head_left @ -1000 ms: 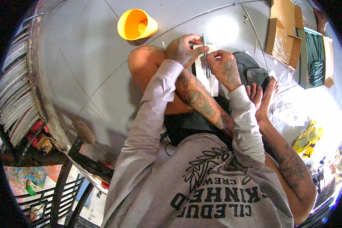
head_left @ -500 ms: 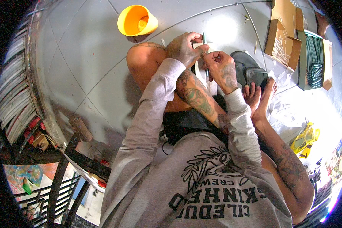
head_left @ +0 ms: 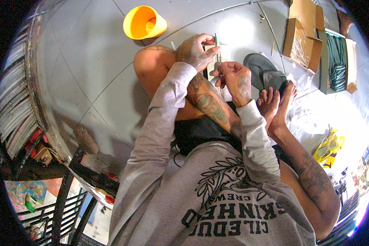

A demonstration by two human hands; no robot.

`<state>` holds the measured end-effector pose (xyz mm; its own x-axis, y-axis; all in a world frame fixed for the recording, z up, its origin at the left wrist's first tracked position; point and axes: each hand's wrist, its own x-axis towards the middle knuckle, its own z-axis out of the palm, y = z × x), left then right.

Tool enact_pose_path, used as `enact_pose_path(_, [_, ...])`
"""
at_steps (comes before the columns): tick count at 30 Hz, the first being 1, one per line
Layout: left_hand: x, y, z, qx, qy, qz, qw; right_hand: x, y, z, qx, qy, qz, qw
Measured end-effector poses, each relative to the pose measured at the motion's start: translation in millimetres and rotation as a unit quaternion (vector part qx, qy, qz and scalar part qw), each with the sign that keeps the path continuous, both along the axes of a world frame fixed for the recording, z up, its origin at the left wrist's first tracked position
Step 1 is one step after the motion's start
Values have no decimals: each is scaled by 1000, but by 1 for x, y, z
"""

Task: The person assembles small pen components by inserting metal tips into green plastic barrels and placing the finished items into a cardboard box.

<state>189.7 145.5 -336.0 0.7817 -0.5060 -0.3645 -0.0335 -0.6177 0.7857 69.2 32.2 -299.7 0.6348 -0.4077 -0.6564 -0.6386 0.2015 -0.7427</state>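
My left hand (head_left: 196, 52) pinches a slim dark green stick (head_left: 217, 41), pen-like in shape, between thumb and fingers near its upper part. The stick points away from me, over my crossed legs. At its lower end is my right hand (head_left: 237, 80), fingers curled and closed in a pinch; the fingers partly hide that end. Beneath the hands lies a pale flat thing with a dark edge (head_left: 211, 73), mostly covered. A black sandal (head_left: 256, 67) rests just right of my right hand, beside my bare feet.
An orange-yellow cup (head_left: 140, 23) stands on the grey tiled floor at the far left. To the far right are an open cardboard box of thin white sticks (head_left: 299, 45) and a box of green sticks (head_left: 336, 57). Clear plastic and a yellow bag (head_left: 329, 148) lie nearer.
My right hand has slid a little toward me, down along the green stick, opening a gap from the left hand. My left hand keeps its pinch; the whole view has shifted slightly.
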Motion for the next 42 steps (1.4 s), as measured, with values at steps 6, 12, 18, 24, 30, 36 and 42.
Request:
enact_pose_path(6, [1,1,0,6,-13,-14,1000,-7,3,-1,35,-30,-49,998])
enact_pose_path(12, [-1,3,-10,-18,-57,-3,998,-10,3,0,53,-27,-56,997])
enact_pose_path(18, [-3,1,-9,-82,-109,-8,991,-10,6,-4,86,-18,-95,992])
enact_pose_path(24, [-3,-1,9,-48,-146,-68,986,-10,6,-2,104,-19,-112,988])
enact_pose_path(30, [2,2,4,-116,-137,-100,979,-13,8,-10,106,-35,-121,986])
enact_pose_path(36, [1,2,14,-129,-122,-108,978,-11,7,-4,110,-29,-118,986])
enact_pose_path(42, [-1,5,3,-92,-125,-102,983,-19,4,-10,127,-45,-99,986])
